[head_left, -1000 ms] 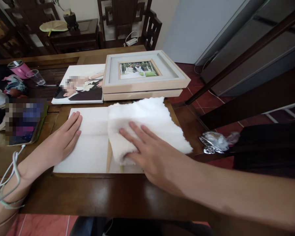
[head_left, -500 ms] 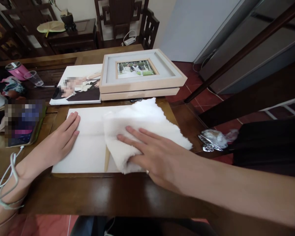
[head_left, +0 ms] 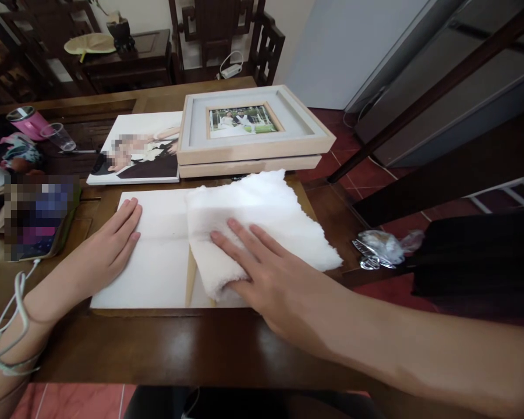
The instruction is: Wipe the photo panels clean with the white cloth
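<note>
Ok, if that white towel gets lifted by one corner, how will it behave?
The white towel would probably hang limp: it lies folded, with soft ragged edges. Likely light and not slippery, given its fluffy pile. The right hand pressing flat on it seems to dent it.

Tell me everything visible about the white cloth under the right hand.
The white cloth looks like fluffy terry, folded, with ragged edges. It lies flat over the right part of a white panel on the wooden table, its far edge near stacked picture frames. The right hand presses flat on its near corner.
</note>
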The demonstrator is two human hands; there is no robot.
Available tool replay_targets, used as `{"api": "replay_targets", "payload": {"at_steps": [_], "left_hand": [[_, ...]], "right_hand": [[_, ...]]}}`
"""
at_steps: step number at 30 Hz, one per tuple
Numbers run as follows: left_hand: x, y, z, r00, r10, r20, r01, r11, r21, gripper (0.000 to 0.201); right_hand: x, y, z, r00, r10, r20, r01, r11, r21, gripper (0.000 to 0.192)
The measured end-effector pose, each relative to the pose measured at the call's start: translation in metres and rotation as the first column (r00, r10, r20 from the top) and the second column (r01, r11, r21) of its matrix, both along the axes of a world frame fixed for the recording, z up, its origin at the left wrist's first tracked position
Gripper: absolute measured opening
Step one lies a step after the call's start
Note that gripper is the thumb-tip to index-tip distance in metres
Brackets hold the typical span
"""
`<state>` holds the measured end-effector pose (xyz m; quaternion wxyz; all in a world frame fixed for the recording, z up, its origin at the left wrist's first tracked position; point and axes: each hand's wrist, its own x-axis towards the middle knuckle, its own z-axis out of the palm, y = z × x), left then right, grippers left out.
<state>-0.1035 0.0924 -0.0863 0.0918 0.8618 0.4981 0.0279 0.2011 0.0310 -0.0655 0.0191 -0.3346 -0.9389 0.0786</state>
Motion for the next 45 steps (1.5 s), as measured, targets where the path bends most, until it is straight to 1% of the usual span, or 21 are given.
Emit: {"api": "replay_targets", "payload": {"at_steps": [4, 6, 9, 14, 22, 28, 30, 33, 36, 39, 42, 45], "left_hand": [[0.002, 0.0, 0.002, 1.0, 0.002, -0.007, -0.002, 1.0, -0.018, 0.063], [0.002, -0.001, 0.004, 1.0, -0.012, -0.002, 0.012, 1.0, -0.02, 0.063], [0.002, -0.002, 0.005, 1.0, -0.026, 0.011, 0.027, 1.0, -0.015, 0.063], [0.0, -0.002, 0.003, 1.0, -0.007, 0.013, 0.007, 1.0, -0.014, 0.064], [0.0, -0.002, 0.004, 1.0, 0.001, -0.005, -0.002, 1.0, -0.022, 0.064], [0.0, -0.001, 0.002, 1.0, -0.029, 0.005, 0.029, 0.999, -0.012, 0.061], [0.0, -0.002, 0.002, 1.0, -0.023, 0.0, 0.023, 1.0, -0.01, 0.061], [0.0, -0.002, 0.003, 1.0, -0.023, 0.003, 0.023, 1.0, -0.012, 0.062], [-0.001, -0.002, 0.002, 1.0, -0.031, 0.0, 0.031, 0.999, -0.011, 0.062], [-0.002, -0.002, 0.001, 1.0, -0.022, -0.011, 0.022, 1.0, -0.007, 0.062], [-0.002, -0.002, 0.001, 1.0, -0.022, -0.009, 0.021, 1.0, -0.013, 0.061], [-0.002, -0.002, 0.001, 1.0, -0.02, -0.009, 0.02, 1.0, -0.01, 0.061]], "right_hand": [[-0.002, -0.005, -0.001, 1.0, 0.004, 0.004, -0.004, 0.998, 0.063, 0.019], [-0.001, -0.004, -0.002, 1.0, 0.01, 0.003, -0.011, 0.997, 0.073, 0.019], [0.003, -0.001, -0.003, 1.0, 0.01, -0.016, -0.009, 0.999, 0.053, 0.02], [0.006, 0.006, -0.002, 1.0, 0.017, -0.002, -0.017, 1.0, 0.021, 0.028], [0.003, 0.005, -0.002, 1.0, 0.001, -0.011, 0.0, 1.0, 0.021, 0.025], [0.004, 0.006, -0.004, 1.0, 0.006, -0.018, -0.006, 1.0, -0.017, 0.025], [0.004, 0.006, -0.005, 1.0, 0.005, -0.026, -0.005, 1.0, -0.001, 0.021], [0.003, 0.005, -0.009, 0.999, -0.013, -0.031, 0.015, 0.996, 0.09, 0.014], [0.002, 0.003, -0.011, 0.999, -0.03, -0.018, 0.032, 0.988, 0.153, 0.014], [0.002, 0.002, -0.01, 1.0, -0.013, -0.017, 0.015, 0.992, 0.122, 0.013], [0.002, 0.002, -0.007, 0.999, -0.01, -0.039, 0.013, 0.996, 0.088, 0.018], [0.002, 0.002, -0.006, 0.999, -0.026, -0.021, 0.028, 0.995, 0.098, 0.016]]}}
